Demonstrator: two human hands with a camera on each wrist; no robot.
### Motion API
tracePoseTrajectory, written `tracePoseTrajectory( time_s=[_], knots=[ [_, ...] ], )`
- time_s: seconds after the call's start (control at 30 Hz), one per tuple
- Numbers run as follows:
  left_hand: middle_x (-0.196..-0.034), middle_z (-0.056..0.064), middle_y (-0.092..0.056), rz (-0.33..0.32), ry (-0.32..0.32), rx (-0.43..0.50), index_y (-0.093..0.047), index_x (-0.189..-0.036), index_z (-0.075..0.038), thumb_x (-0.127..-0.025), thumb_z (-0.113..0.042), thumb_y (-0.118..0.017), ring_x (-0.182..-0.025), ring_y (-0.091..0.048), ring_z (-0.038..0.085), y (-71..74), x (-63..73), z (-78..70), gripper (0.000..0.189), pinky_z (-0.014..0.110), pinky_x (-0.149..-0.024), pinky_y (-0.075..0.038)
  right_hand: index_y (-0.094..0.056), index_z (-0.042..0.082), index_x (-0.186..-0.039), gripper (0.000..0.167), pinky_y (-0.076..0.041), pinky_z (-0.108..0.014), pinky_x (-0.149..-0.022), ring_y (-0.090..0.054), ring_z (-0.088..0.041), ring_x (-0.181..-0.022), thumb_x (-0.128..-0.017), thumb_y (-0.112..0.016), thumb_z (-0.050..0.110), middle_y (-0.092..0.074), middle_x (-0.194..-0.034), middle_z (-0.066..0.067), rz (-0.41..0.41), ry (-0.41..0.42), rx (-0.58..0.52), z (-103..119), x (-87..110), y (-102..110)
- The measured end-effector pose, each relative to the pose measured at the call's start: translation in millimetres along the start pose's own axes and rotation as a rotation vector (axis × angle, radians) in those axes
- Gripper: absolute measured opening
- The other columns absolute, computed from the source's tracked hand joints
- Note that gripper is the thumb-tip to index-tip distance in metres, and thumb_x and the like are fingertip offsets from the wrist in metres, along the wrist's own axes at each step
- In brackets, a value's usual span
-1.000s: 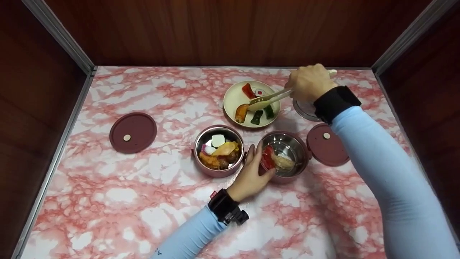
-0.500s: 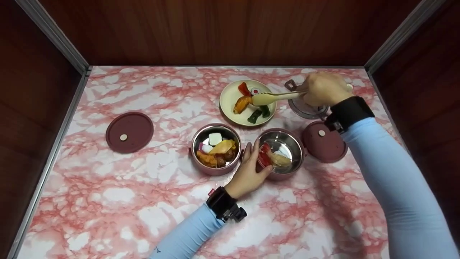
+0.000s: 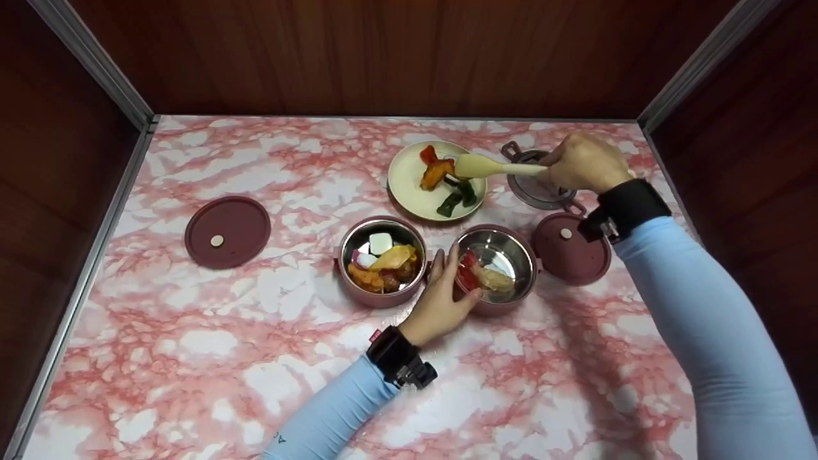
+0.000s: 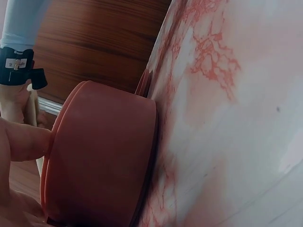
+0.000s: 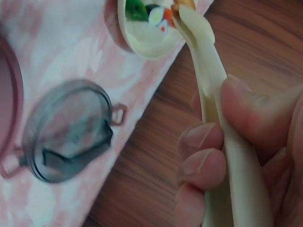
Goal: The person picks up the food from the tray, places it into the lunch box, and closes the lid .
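Note:
My right hand (image 3: 589,165) grips cream plastic tongs (image 5: 206,61) over the cream plate (image 3: 409,195). The tongs' tips are at the end of an orange-brown food piece (image 3: 437,174) that looks like a chicken wing; whether it is clear of the plate I cannot tell. My left hand (image 3: 441,306) holds the near left rim of a pink steel-lined lunch container (image 3: 527,255), thumb at the rim. Inside lie a red piece (image 3: 468,271) and a pale tan piece (image 3: 495,279). In the left wrist view the container's outer wall (image 4: 104,151) stands close to the fingers.
A second lunch container (image 3: 383,300) with several food pieces stands left of my left hand. Dark red lids lie at the left (image 3: 227,232) and right (image 3: 575,255). A clear lid with clips (image 5: 71,130) lies under my right hand. Green pieces (image 3: 450,204) and a red piece (image 3: 429,154) stay on the plate.
My right hand has moved right and turned the tongs nearly level. The orange-brown piece has shifted up and slightly right with the tips. My left hand keeps its hold on the container.

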State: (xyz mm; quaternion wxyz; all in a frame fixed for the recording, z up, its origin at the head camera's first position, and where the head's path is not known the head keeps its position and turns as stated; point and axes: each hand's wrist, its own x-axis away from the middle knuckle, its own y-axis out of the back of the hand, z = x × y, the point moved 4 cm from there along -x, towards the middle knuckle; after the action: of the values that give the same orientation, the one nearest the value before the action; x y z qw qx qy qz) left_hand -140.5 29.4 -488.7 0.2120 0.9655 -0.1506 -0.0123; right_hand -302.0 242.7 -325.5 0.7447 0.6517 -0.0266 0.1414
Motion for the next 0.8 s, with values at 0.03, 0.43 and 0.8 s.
tracePoseTrajectory(
  time_s=[0.03,0.43,0.8],
  knots=[
    [-0.159,0.031,0.002,-0.002,-0.004,-0.002,-0.002,-0.161,-0.016,-0.095,-0.029,-0.066,-0.139,-0.025,0.052,0.3,-0.1,-0.4,0.092,0.066,-0.112,-0.011,-0.074,0.019,-0.121,0.040,-0.044,-0.042,-0.064,-0.057,-0.029,-0.088,-0.086,-0.067,0.036,-0.069,-0.106,-0.014,0.004,-0.025,-0.032,-2.0,0.7,-3.0],
    [-0.160,0.031,0.000,-0.009,0.002,0.000,-0.003,-0.161,-0.016,-0.095,-0.028,-0.066,-0.141,-0.021,0.051,0.9,-0.6,0.1,0.092,0.064,-0.114,-0.009,-0.077,0.014,-0.114,0.038,-0.041,-0.039,-0.065,-0.054,-0.028,-0.082,-0.089,-0.068,0.042,-0.065,-0.094,-0.009,0.052,-0.031,-0.197,1.8,-4.5,-49.4],
    [-0.159,0.031,0.001,-0.007,-0.006,-0.009,-0.002,-0.161,-0.018,-0.094,-0.028,-0.066,-0.140,-0.023,0.051,-0.7,-0.9,-0.1,0.093,0.064,-0.114,-0.007,-0.074,0.016,-0.107,0.027,-0.050,-0.063,-0.069,-0.062,-0.040,-0.088,-0.086,-0.067,0.030,-0.067,-0.098,-0.022,-0.106,0.121,0.174,49.2,-11.9,-44.8]
  ],
)
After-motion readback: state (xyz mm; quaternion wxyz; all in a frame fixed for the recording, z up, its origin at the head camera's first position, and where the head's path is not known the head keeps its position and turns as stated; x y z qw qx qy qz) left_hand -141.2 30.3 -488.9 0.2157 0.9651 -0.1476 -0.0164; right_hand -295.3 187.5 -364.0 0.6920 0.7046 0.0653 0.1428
